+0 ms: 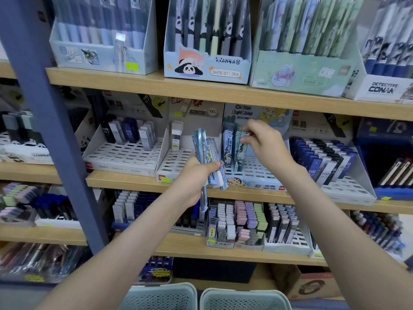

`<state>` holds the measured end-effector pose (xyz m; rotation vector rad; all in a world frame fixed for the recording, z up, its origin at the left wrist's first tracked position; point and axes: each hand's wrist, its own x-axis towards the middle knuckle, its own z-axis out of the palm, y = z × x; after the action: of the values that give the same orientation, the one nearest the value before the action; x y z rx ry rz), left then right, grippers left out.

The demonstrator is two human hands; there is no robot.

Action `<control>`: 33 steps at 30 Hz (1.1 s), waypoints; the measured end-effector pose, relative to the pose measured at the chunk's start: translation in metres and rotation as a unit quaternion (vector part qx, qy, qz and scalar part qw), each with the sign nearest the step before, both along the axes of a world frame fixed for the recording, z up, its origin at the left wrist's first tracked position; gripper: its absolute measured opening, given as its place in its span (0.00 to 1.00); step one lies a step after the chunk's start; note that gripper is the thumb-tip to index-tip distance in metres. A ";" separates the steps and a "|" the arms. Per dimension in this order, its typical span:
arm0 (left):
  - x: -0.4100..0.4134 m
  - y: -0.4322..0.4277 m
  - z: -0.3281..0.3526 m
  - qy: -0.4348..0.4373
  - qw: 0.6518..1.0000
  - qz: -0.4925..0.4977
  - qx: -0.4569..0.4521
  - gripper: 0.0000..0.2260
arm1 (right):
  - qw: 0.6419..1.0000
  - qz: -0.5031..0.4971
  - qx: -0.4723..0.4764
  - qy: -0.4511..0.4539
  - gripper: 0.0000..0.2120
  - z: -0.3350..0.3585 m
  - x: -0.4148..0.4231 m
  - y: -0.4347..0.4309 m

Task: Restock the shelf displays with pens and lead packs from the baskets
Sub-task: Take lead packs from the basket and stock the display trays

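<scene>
Wooden shop shelves crowded with pen and lead displays; both hands work at the middle tier.

The left hand [196, 175] grips a bundle of lead packs [206, 151] upright, fingers and thumb curled round its lower half, just left of the cartoon tray [259, 173]. The right hand [266, 142] is nearer that tray: its fingertips pinch the top of a single pack [242, 143], long axis near vertical, directly below the fingers and over the back-left slots. The next move looks like a straight push down; the standing packs [228, 151] crowd its left side, while bare grid lies right and front. A lone tube [176, 135] stands in the neighbouring tray. Two baskets [161, 291] sit below, contents unseen.
</scene>
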<state>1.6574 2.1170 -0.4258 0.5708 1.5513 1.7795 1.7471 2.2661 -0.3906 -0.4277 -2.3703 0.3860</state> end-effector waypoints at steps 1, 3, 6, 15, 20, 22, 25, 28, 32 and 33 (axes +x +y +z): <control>0.001 0.000 0.001 -0.002 1.000 0.001 0.003 0.08 | 1.000 0.004 0.001 -0.003 0.05 0.000 -0.001 0.000; 0.000 0.001 0.000 0.002 1.000 0.006 0.005 0.09 | 1.000 0.005 -0.009 0.002 0.07 -0.001 -0.002 0.002; -0.004 0.004 -0.005 0.013 1.000 0.010 0.006 0.09 | 1.000 -0.006 -0.019 -0.007 0.14 -0.006 0.001 0.004; -0.010 0.012 -0.015 0.017 0.999 0.035 0.016 0.12 | 0.995 -0.060 -0.070 0.023 0.36 -0.051 -0.007 -0.010; -0.014 0.012 -0.019 0.013 0.999 0.042 0.017 0.11 | 0.995 -0.049 -0.074 0.035 0.36 -0.055 -0.009 -0.010; -0.015 0.011 -0.019 0.010 0.999 0.039 0.017 0.11 | 0.998 -0.023 -0.056 0.012 0.35 -0.054 -0.007 -0.011; -0.015 0.010 -0.019 0.009 0.999 0.028 0.017 0.13 | 0.999 -0.008 -0.048 -0.007 0.35 -0.050 -0.006 -0.008; -0.016 0.008 -0.020 0.011 0.999 0.027 0.018 0.13 | 0.996 -0.035 -0.086 0.017 0.35 -0.049 -0.007 -0.005; -0.018 0.007 -0.020 0.010 0.999 0.030 0.023 0.10 | 0.995 -0.035 -0.088 0.023 0.34 -0.053 -0.006 -0.009; -0.018 0.006 -0.019 0.009 0.999 0.030 0.025 0.09 | 0.997 -0.030 -0.077 0.012 0.34 -0.053 -0.006 -0.010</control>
<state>1.6392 2.1234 -0.4451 0.5722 1.5542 1.8682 1.7407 2.2559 -0.4440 -0.5605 -2.3081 0.5457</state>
